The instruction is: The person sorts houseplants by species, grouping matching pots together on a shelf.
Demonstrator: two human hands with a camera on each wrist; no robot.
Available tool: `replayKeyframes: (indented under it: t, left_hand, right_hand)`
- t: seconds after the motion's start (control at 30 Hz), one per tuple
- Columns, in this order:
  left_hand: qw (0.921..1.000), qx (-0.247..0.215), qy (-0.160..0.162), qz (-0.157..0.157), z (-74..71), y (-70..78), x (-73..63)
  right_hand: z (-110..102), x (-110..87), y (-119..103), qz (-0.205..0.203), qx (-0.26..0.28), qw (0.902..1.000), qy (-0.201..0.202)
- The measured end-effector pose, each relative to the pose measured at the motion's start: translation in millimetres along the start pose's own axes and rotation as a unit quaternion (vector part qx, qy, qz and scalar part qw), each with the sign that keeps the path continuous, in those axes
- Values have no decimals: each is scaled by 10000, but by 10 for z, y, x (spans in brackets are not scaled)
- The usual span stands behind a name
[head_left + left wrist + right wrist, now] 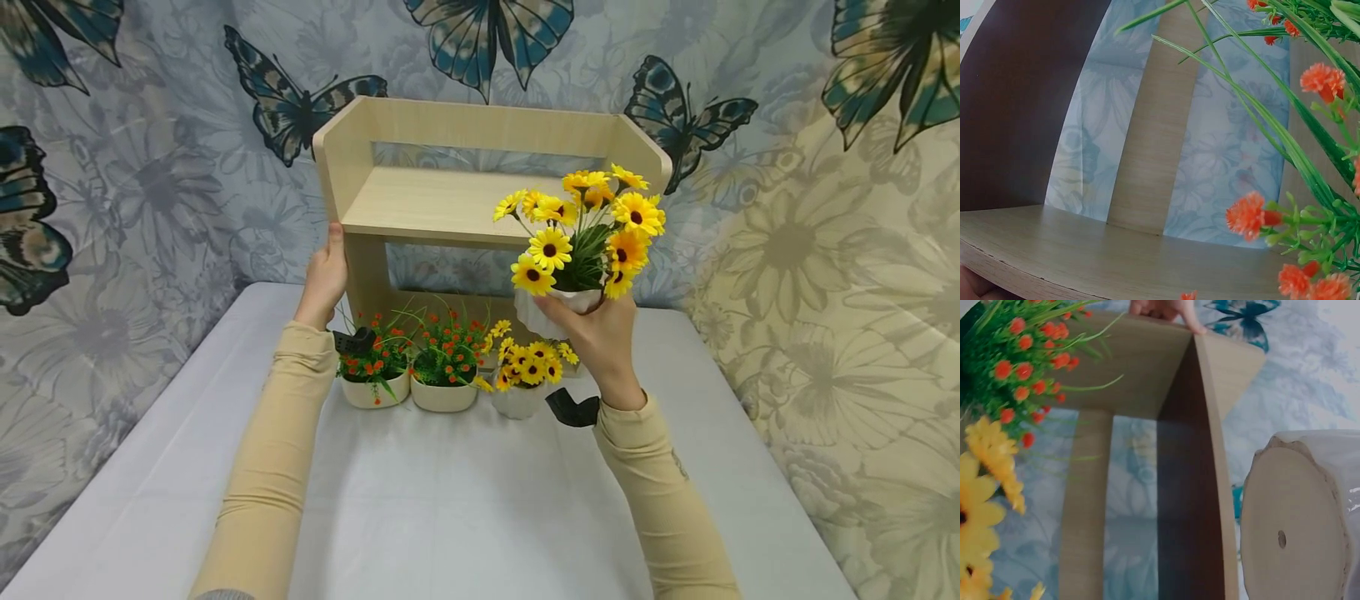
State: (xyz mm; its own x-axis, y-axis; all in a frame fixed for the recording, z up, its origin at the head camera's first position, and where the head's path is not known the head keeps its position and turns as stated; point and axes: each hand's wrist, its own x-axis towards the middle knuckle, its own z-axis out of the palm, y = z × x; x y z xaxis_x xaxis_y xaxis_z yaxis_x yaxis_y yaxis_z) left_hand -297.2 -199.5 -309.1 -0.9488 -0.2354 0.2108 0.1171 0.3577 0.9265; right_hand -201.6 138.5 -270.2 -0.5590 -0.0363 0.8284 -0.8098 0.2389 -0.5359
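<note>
Right hand (603,337) grips a white scalloped pot of yellow flowers (585,250), centre right; left hand (325,279) grips a pale wooden shelf (442,200). Placing seems in hand, calling for level lowering.

Bench (450,517): evenly bright, faint soft shadows
Wall (825,317): warmer-toned rightward
Shelf (1190,494): dim underside (both wrist views)
Pot (1297,512): small glints
</note>
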Motion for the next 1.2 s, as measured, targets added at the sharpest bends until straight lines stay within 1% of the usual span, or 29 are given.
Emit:
replayKeyframes:
  t: [0.2,0.3,0.37,0.43,0.63,0.73,0.83,0.97,1.13,1.2]
  left_hand:
    - [9999,18,-67,-78,-1,4,0]
    - [9998,79,-127,-105,-7,6,-3]
    - [9997,93,-165,-124,-8,13,-3]
    - [9997,91,-176,-135,-10,16,0]
    - [9998,95,-142,-132,-16,26,-13]
    - [9998,98,-130,-121,-17,25,-16]
    - [9998,97,-105,-99,-15,18,-13]
    - [9999,134,-69,-53,-11,11,2]
    - [9999,131,-82,-27,-9,8,13]
    - [9999,128,-103,-23,-6,9,11]
  right_hand:
    - [60,150,-44,155,197,9994,-230]
    - [111,254,-68,247,225,9992,-197]
    - [148,316,-98,397,126,9990,-146]
    - [191,377,-113,521,151,9985,-107]
    - [343,565,-79,697,551,9960,-47]
    - [420,642,-66,943,724,9929,-6]
    - [493,714,-55,1213,738,9899,31]
    - [578,817,12,1574,762,9846,82]
    - [697,931,242,1999,991,9746,167]
    - [750,972,309,2126,1000,9717,229]
